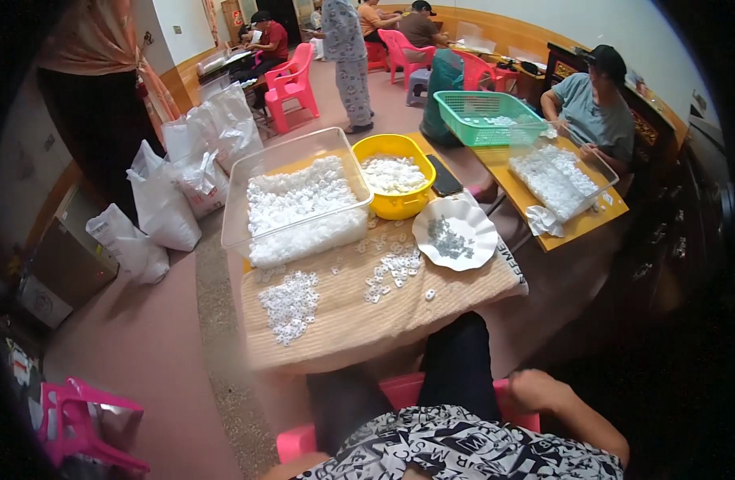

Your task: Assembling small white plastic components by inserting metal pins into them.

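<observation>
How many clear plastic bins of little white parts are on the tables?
2. One clear bin sits on the near table beside the yellow bowl; another clear bin is on the far wooden table by the seated co-worker. Others may be hidden.

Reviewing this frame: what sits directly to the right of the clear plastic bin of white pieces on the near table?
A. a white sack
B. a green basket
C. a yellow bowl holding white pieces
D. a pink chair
C: the yellow bowl of white pieces stands right beside the clear plastic bin on the near table, while the green basket sits on the farther table.
</observation>
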Demonstrator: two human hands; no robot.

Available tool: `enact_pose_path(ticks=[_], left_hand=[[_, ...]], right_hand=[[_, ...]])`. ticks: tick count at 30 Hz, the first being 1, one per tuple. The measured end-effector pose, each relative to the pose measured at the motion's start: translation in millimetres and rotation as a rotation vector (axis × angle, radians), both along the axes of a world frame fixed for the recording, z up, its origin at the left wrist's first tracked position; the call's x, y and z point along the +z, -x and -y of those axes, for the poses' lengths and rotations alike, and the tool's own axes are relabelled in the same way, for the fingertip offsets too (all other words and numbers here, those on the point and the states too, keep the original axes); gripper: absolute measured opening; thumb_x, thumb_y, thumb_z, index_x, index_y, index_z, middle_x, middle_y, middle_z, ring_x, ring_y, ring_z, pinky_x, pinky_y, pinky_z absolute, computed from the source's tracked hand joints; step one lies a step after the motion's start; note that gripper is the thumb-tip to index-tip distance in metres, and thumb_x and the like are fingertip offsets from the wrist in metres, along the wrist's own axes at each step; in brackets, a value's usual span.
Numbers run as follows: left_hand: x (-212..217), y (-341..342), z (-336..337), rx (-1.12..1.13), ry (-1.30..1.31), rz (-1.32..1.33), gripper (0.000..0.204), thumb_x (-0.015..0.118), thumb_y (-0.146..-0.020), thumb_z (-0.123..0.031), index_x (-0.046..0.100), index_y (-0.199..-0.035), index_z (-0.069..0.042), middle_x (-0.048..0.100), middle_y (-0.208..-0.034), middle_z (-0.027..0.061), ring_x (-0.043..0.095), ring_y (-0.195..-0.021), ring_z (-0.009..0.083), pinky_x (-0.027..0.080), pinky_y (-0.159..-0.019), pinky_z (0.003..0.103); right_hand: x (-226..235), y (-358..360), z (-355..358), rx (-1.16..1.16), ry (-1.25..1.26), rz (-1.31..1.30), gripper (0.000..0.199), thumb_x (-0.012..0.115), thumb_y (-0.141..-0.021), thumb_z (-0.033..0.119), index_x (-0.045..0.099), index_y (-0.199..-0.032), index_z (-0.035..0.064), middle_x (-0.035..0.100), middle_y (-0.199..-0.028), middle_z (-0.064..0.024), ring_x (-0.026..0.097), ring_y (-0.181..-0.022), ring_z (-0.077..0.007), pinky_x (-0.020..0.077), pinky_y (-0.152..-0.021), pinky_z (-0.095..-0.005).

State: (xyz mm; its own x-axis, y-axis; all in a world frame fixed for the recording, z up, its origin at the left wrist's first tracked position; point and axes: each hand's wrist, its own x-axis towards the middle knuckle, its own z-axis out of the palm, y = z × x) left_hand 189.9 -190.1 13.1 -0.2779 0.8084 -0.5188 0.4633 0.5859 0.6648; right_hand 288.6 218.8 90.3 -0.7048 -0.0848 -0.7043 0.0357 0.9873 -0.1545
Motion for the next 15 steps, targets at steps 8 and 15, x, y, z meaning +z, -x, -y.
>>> enact_pose_path(ticks=[8, 15], left_hand=[[15, 33, -5, 0.083, 0.051, -0.063, 0.020, 0.054, -0.073, -0.009, 0.059, -0.090, 0.000, 0.059, -0.086, 0.0189, 0.058, -0.082, 0.0336, 0.047, -0.074, 0.039], [18, 51, -21, 0.143, 0.057, -0.080, 0.021, 0.054, -0.073, -0.009, 0.059, -0.091, 0.000, 0.059, -0.086, 0.0186, 0.058, -0.082, 0.0332, 0.047, -0.074, 0.039]], right_hand=[[-87, 53, 41, 0.243, 0.399, -0.454, 0.023, 0.055, -0.076, 0.026, 0.060, -0.077, 0.0032, 0.060, -0.080, -0.0153, 0.060, -0.076, -0.0302, 0.0488, -0.064, -0.0396], [-104, 54, 33, 0.035, 0.613, -0.478, 0.020, 0.058, -0.075, 0.023, 0.060, -0.077, 0.0030, 0.058, -0.080, -0.0148, 0.058, -0.076, -0.0329, 0.0480, -0.067, -0.0392]])
